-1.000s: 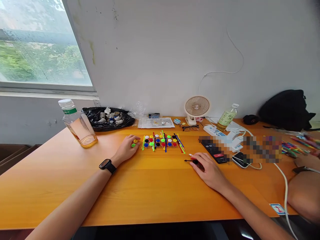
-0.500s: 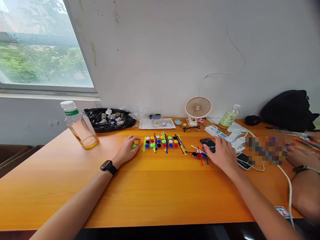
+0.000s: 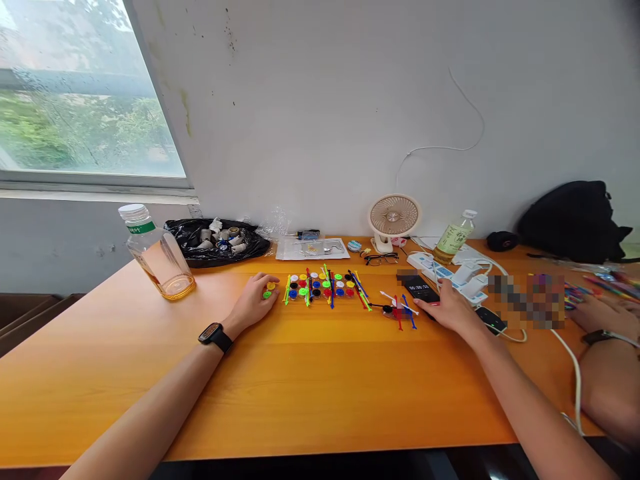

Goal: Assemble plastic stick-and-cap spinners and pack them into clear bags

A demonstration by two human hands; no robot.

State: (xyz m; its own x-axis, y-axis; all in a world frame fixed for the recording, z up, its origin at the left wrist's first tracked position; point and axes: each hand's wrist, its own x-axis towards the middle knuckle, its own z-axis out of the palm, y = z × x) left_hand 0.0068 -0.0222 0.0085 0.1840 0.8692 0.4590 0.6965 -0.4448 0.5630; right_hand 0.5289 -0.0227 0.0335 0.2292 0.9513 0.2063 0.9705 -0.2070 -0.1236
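Phone (image 3: 421, 289): 00:00, last digits blurred | right hand (image 3: 451, 308): holding phone | left hand (image 3: 253, 300): wide around discs (image 3: 271, 287)

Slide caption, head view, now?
Right hand at a phone, left hand by a yellow disc and green disc, colourful sticks between.

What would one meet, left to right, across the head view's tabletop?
Large bottle, left hand, rows of coloured discs, small stick cluster, right hand, black bag.

Phone (image 3: 419, 287) partly hidden by right hand (image 3: 450, 308); window (image 3: 85, 100) cut off left.
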